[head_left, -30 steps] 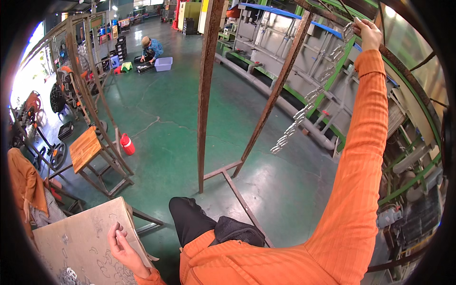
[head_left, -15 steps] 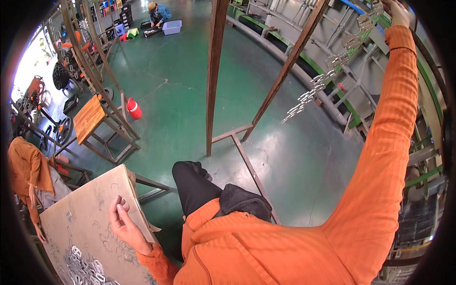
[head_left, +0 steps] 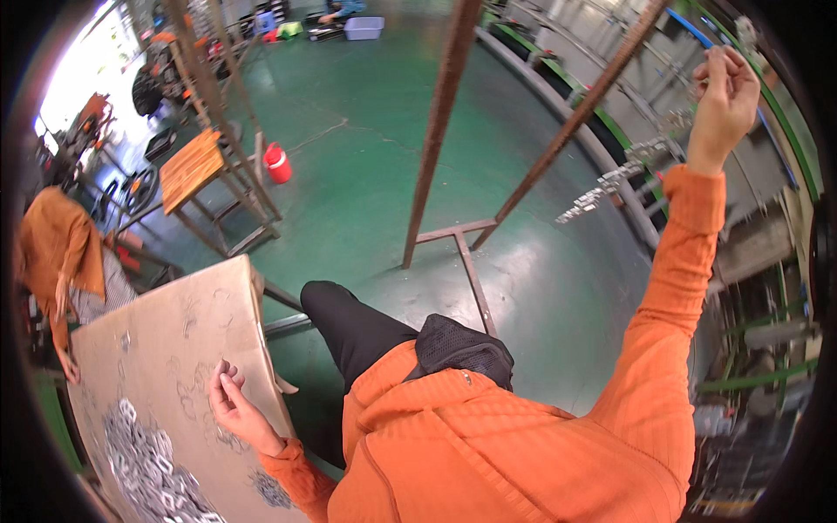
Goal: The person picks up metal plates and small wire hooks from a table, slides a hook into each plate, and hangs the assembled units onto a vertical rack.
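My left hand (head_left: pixel 241 411) hovers over the near side of a cardboard-covered table (head_left: pixel 157 327), its fingers loosely curled and holding nothing that I can see. Below and left of it lies a heap of small grey metal links (head_left: pixel 153 466). Thin dark wire-like pieces (head_left: pixel 193 383) are scattered beside the hand. High at the right, my right hand (head_left: pixel 728 109) is raised with fingers bent and apart, and nothing shows in them. A hanging strand of interlocked metal links (head_left: pixel 610 181) slants down beside that hand, blurred near its upper end; I see no contact with it.
A brown metal frame (head_left: pixel 440 131) stands ahead on the green floor. Left of it are a wooden stool (head_left: pixel 190 170) and a red jug (head_left: pixel 277 163). Another person in orange (head_left: pixel 65 235) stands at the table's far left. Pipes and green rails (head_left: pixel 602 131) line the right.
My right hand has come down and away from the top of the strand. The view has shifted, bringing more of the link heap in. My left hand keeps its loose curl over the table.
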The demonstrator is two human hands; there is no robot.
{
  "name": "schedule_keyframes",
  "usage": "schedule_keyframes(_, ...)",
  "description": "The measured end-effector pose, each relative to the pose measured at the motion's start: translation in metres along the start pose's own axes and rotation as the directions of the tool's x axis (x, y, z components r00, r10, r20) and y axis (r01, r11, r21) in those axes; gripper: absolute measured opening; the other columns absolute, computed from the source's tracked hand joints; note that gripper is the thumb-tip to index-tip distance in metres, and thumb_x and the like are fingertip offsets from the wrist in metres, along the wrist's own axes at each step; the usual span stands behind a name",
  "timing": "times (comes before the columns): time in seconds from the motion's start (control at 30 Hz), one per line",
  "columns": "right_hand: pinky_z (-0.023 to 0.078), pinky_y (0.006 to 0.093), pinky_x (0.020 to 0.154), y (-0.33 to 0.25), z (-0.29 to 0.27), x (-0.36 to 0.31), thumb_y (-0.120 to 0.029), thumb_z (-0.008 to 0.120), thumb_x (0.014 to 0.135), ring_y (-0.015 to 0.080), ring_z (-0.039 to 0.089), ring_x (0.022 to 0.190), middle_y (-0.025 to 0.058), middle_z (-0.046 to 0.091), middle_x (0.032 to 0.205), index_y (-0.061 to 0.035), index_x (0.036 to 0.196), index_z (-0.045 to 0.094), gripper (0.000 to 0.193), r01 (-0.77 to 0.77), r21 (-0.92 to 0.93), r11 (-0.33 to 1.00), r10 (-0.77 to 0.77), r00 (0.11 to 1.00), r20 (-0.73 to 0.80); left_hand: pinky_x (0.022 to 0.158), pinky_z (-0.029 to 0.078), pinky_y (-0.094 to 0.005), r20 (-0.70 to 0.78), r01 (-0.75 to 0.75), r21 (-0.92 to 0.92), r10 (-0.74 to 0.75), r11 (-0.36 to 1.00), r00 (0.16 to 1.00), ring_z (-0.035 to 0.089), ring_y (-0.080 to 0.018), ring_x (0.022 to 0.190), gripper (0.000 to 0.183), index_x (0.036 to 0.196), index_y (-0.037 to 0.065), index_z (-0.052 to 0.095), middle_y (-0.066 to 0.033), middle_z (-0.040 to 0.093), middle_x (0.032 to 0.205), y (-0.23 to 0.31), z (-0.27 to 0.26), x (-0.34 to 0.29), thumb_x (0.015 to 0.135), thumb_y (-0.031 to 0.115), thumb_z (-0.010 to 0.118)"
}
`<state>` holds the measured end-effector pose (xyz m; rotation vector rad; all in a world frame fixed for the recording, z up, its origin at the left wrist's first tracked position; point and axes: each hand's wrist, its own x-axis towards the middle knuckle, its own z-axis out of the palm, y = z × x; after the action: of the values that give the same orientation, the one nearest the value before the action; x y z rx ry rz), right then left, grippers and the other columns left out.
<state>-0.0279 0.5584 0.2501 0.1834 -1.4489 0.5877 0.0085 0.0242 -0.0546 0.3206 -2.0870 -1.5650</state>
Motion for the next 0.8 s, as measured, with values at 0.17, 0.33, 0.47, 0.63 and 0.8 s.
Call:
schedule_keyframes(0.17,0.043,0.0182,0.056,-0.033,0.126,-0.114,-0.002,0.058,0.089,0.0066,0.053,0.062,0.0046,0.061,0.082,0.0011,0.101,0.055,0.013,-0.106,0.388,0.915,-0.019,0.952,0.305,0.078,0.048,-0.0283,-0.328,0.103,-0.012,-0.101,0.995,0.939,0.060,-0.0160,0.088,0.029,0.112,-0.003,0.058,-0.0120,0.063,0.101,-0.016,-0.056,-0.052,0.099,0.019,0.043)
schedule_keyframes(0.33,0.044,0.0221,0.059,-0.083,0.207,-0.223,0.000,0.057,0.088,0.0092,0.054,0.065,0.0039,0.059,0.080,-0.0033,0.098,0.057,0.011,-0.298,0.466,0.833,-0.163,0.673,0.722,0.071,0.049,-0.0265,-0.450,0.071,-0.033,-0.078,0.997,0.890,0.059,-0.0130,0.076,0.028,0.103,-0.003,0.060,-0.0093,0.064,0.086,-0.032,-0.060,-0.077,0.099,0.018,0.042)
schedule_keyframes(0.47,0.049,0.0326,0.063,-0.169,0.250,-0.324,-0.002,0.061,0.078,0.0238,0.062,0.070,0.0090,0.063,0.083,-0.0065,0.093,0.059,0.016,-0.236,0.584,0.777,-0.579,0.098,0.810,0.065,0.047,-0.0233,-0.594,0.062,-0.006,-0.054,0.998,0.802,0.057,-0.0084,0.069,0.023,0.098,-0.003,0.063,-0.0050,0.065,0.081,-0.050,-0.086,-0.119,0.098,0.012,0.046)
schedule_keyframes(0.63,0.051,0.0395,0.068,-0.244,0.275,-0.419,-0.009,0.063,0.078,0.0305,0.065,0.079,0.0119,0.066,0.081,-0.0071,0.090,0.061,0.012,-0.501,0.623,0.600,-0.773,-0.163,0.613,0.056,0.043,-0.0199,-0.686,0.223,-0.005,-0.166,0.975,0.709,0.053,-0.0047,0.062,0.021,0.094,-0.001,0.065,-0.0015,0.062,0.072,-0.053,-0.087,-0.165,0.096,0.010,0.047)
schedule_keyframes(0.8,0.050,0.0392,0.067,-0.284,0.302,-0.462,-0.009,0.061,0.080,0.0326,0.064,0.077,0.0140,0.066,0.079,-0.0049,0.087,0.062,0.008,-0.629,0.486,0.607,-0.706,-0.145,0.694,0.053,0.044,-0.0207,-0.641,0.283,0.103,-0.154,0.954,0.752,0.054,-0.0068,0.058,0.017,0.092,-0.002,0.066,-0.0042,0.062,0.069,-0.061,-0.072,-0.167,0.092,0.004,0.050)
